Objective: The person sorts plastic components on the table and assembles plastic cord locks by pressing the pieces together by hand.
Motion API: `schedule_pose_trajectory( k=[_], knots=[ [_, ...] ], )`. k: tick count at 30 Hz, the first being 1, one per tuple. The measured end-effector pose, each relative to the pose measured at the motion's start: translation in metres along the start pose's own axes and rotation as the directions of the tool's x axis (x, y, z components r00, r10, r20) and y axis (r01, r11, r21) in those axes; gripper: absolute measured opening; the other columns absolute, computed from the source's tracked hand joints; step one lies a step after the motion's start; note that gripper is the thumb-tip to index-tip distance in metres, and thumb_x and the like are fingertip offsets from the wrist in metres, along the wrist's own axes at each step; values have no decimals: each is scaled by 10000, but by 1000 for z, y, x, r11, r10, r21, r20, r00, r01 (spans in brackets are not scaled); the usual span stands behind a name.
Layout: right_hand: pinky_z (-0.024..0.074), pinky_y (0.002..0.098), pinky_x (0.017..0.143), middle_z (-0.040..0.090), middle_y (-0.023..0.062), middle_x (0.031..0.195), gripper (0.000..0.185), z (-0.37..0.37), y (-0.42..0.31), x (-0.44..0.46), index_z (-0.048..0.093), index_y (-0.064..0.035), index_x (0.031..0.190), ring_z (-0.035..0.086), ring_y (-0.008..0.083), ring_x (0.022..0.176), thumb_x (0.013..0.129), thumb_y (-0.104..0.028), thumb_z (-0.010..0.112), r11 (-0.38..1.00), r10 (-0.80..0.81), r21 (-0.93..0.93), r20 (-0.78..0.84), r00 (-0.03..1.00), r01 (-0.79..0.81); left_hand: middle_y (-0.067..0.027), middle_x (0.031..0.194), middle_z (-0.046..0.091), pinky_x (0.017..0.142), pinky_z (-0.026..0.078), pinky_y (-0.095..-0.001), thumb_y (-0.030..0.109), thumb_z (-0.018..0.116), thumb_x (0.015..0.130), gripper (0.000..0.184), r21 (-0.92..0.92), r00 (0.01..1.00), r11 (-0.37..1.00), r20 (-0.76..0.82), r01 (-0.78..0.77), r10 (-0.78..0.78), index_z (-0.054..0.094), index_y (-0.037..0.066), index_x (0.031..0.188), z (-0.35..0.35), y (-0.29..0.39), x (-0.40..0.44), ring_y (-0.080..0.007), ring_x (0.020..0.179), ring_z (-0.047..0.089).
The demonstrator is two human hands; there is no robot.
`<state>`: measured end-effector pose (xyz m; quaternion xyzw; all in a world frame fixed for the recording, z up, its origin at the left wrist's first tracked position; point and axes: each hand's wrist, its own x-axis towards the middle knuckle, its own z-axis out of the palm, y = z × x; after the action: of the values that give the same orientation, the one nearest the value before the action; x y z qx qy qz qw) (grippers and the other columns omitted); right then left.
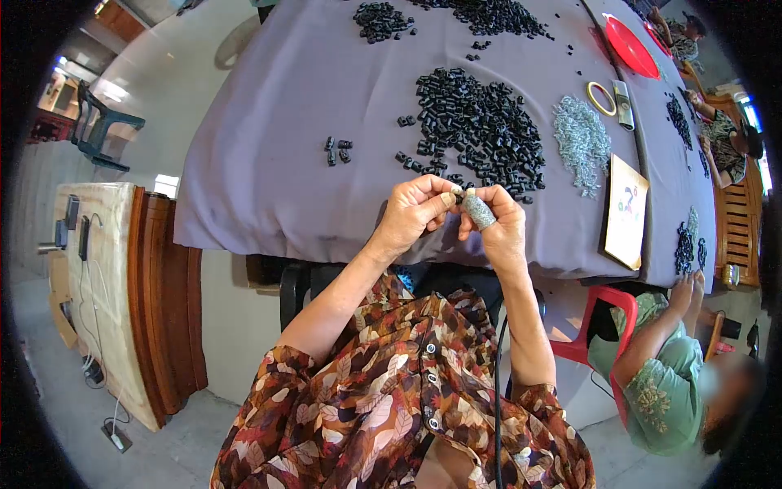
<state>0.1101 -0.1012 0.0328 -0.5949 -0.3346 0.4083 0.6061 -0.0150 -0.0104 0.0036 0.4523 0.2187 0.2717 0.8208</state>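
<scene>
My left hand (417, 213) and my right hand (495, 218) meet fingertip to fingertip above the table's near edge. Between them is a small dark piece (459, 198), pinched by the left fingers and touched by the right. A grey speckled covering (479, 211) wraps one finger of my right hand. Just beyond the hands lies a large pile of small black parts (481, 130). To its right is a heap of small clear pieces (581, 138). A few black parts (338, 150) sit apart on the left of the grey cloth (269, 163).
More black parts (497, 18) lie at the far side. On the right are a tape roll (601, 99), a board (626, 212) and a red tray (632, 46). A person in green (668, 375) sits at right; others sit farther back. A cabinet (167, 301) stands left.
</scene>
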Motion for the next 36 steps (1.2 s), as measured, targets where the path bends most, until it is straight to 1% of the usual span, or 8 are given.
schedule_pose_trajectory(
  k=[6, 12, 18, 21, 24, 27, 33, 36],
  knots=[
    [445, 231, 467, 564, 52, 641, 10, 1, -6, 1, 527, 20, 856, 523, 96, 511, 865, 24, 530, 998, 51, 44, 53, 997, -53, 1, 749, 589, 450, 342, -157, 79, 560, 899, 103, -45, 1000, 999, 2, -19, 19, 604, 21, 973, 0, -3, 1, -20, 528, 436],
    [447, 226, 462, 578, 53, 673, 29, -4, -6, 5, 531, 7, 853, 529, 89, 533, 859, 0, 559, 980, 138, 134, 73, 988, -147, 2, 748, 587, 452, 348, -159, 73, 557, 899, 96, 5, 1000, 1000, -12, 14, -13, 597, 20, 967, 1, 1, 0, -21, 530, 440],
    [446, 220, 460, 590, 62, 690, 57, -12, 2, 8, 534, -3, 853, 528, 85, 531, 857, -29, 584, 983, 121, 122, 130, 984, -137, 6, 720, 573, 444, 341, -158, 87, 556, 902, 84, 45, 1000, 999, -5, 3, -3, 585, 26, 952, 3, 0, 1, -21, 516, 435],
    [449, 218, 461, 592, 66, 700, 68, -13, 6, 9, 535, -6, 860, 530, 85, 529, 859, -43, 592, 978, 133, 145, 128, 983, -152, 2, 713, 570, 442, 338, -156, 98, 558, 904, 83, 60, 998, 996, 34, 59, -62, 579, 28, 945, 0, 4, 1, -19, 516, 435],
    [454, 217, 463, 595, 73, 714, 88, -11, 5, 7, 533, -8, 864, 533, 88, 524, 861, -62, 603, 947, 173, 253, 123, 977, -199, -2, 714, 572, 443, 341, -152, 108, 559, 906, 87, 88, 998, 995, 29, 48, -50, 578, 31, 941, 1, 4, 0, -18, 519, 438],
    [456, 216, 463, 597, 82, 720, 103, -11, 12, 7, 530, -8, 863, 539, 93, 522, 861, -74, 609, 926, 156, 326, 128, 979, -190, -1, 715, 573, 444, 345, -149, 116, 567, 903, 91, 100, 999, 995, 18, 25, -27, 579, 34, 941, 2, 3, 0, -16, 520, 440],
    [461, 220, 458, 594, 88, 707, 119, -16, 10, 12, 521, -10, 823, 543, 95, 515, 859, -74, 615, 946, 99, 286, 193, 976, -153, 3, 708, 573, 441, 339, -146, 108, 579, 894, 73, 94, 999, 995, 29, 17, -20, 584, 41, 923, 1, 2, 0, -9, 520, 438],
    [460, 220, 452, 597, 90, 704, 126, -16, 12, 11, 519, -10, 811, 539, 95, 505, 859, -76, 615, 924, 141, 329, 184, 973, -197, 4, 701, 571, 439, 328, -146, 88, 570, 894, 51, 117, 999, 993, 35, 14, -18, 584, 43, 913, 2, 2, -1, -5, 516, 426]
  ],
)
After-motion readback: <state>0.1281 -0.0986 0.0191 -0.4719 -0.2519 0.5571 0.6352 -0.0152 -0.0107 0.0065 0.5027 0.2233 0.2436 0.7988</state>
